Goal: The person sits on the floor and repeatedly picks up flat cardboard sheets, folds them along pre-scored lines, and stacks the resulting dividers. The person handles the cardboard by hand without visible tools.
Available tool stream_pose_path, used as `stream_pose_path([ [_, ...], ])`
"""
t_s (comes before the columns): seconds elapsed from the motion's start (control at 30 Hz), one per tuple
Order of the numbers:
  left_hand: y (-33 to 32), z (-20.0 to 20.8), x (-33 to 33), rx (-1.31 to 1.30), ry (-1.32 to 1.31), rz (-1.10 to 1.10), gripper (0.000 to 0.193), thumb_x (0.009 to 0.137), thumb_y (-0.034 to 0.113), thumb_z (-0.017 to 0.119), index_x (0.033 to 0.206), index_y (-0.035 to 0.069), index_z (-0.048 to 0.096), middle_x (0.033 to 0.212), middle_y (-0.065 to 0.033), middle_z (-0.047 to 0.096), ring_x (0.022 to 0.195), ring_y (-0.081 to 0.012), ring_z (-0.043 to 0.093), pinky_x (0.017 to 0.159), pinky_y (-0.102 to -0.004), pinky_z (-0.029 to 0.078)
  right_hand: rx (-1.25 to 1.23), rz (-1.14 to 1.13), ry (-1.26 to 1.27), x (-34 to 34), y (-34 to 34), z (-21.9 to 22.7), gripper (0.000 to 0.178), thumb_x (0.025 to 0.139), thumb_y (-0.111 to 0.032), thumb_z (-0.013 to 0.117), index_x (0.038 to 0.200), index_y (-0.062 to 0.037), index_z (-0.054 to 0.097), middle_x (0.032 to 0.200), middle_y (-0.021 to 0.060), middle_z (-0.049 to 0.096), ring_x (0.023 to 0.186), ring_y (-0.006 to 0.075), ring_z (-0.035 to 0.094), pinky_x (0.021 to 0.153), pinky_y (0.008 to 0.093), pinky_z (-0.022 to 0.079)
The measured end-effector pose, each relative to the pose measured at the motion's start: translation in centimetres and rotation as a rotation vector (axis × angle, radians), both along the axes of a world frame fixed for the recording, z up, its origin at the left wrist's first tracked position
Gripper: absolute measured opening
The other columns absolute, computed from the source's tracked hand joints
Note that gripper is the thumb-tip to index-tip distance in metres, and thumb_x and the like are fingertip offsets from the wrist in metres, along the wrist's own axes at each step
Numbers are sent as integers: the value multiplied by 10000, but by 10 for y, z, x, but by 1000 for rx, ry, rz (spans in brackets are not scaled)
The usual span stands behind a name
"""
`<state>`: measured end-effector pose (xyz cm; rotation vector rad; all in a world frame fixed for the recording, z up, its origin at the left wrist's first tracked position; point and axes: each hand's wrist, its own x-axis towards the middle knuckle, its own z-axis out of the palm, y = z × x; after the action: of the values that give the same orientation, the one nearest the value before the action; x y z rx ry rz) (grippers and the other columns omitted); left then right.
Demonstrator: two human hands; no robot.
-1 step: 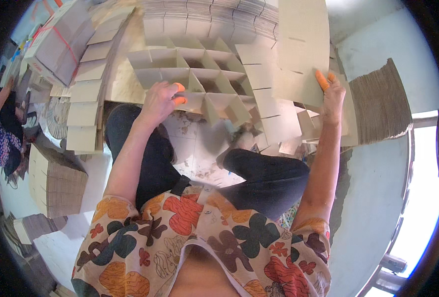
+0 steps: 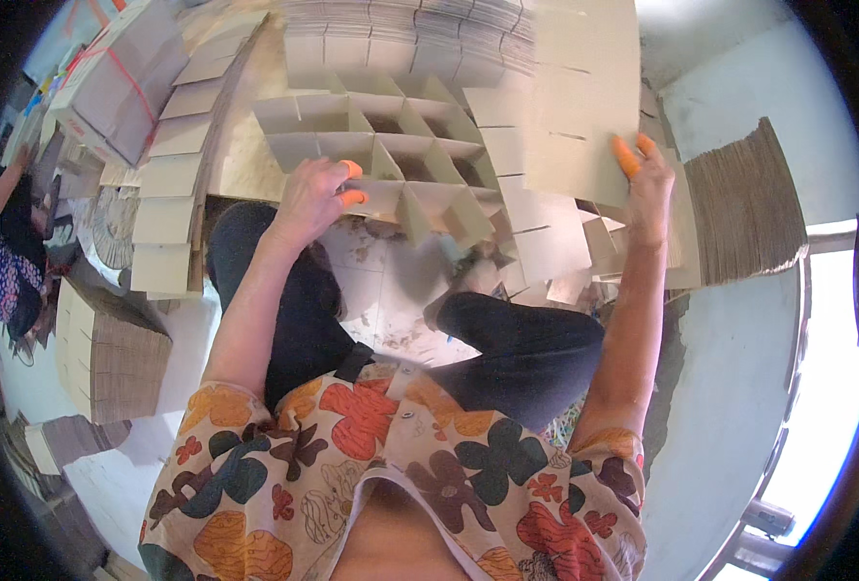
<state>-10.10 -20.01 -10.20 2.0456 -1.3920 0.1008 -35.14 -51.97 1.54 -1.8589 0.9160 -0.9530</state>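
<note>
A cardboard divider grid [image 2: 388,147] of interlocked panels stands in front of me, its square cells facing up. At its near left edge, my left hand [image 2: 315,205] pinches a panel between thumb and finger, both tipped with orange finger covers. My right hand [image 2: 650,189], also with orange-covered fingertips, grips the near end of a long slotted cardboard strip [image 2: 584,87]. That strip extends away from me, right of the grid. Below it, more slotted cardboard sheets [image 2: 549,218] lie against the grid's right side; the strip hides part of them.
Stacks of slotted cardboard [image 2: 420,34] stand behind the grid, and another stack [image 2: 749,203] rises at the right. Fanned cardboard strips [image 2: 173,198] lie on the left, near a strapped carton [image 2: 120,82]. Another person's patterned sleeve [image 2: 8,257] shows at far left.
The strip in my right hand has shifted slightly left. My left hand and the grid have stayed in place.
</note>
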Motion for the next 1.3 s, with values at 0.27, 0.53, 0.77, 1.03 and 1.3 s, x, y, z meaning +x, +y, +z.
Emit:
stream_pose_path([
  [0.27,48,26,19,57,-162,111,310,679,172,757,931,29,647,845,-116,639,826,-276,605,720,-370,477,-181,559,16,91,121,11,517,763,37,629,1265,23,505,921,176,671,811,137,630,678,248,490],
  [0.53,53,-2,28,-82,53,91,188,698,77,723,862,34,642,775,-140,616,739,-308,610,634,-382,486,-381,627,178,149,172,-3,390,728,67,606,1117,52,570,821,266,592,747,380,616,665,367,476],
  [0.77,47,-6,28,-72,61,104,155,691,49,709,820,35,623,749,-138,603,704,-310,601,619,-384,483,-529,621,242,163,182,-16,411,736,40,669,1132,67,563,752,226,591,531,188,410,519,304,415],
  [1.03,44,-11,30,-118,50,91,132,702,26,687,803,25,602,745,-142,595,720,-325,609,634,-377,491,-604,768,246,179,180,-13,376,723,16,638,1091,71,581,857,274,598,762,383,600,674,382,468],
  [1.3,40,-10,32,-103,84,109,142,696,23,688,799,23,590,757,-152,592,743,-335,609,648,-391,489,-525,788,478,198,189,-51,185,714,5,596,896,44,593,816,252,610,833,406,610,720,448,496],
])
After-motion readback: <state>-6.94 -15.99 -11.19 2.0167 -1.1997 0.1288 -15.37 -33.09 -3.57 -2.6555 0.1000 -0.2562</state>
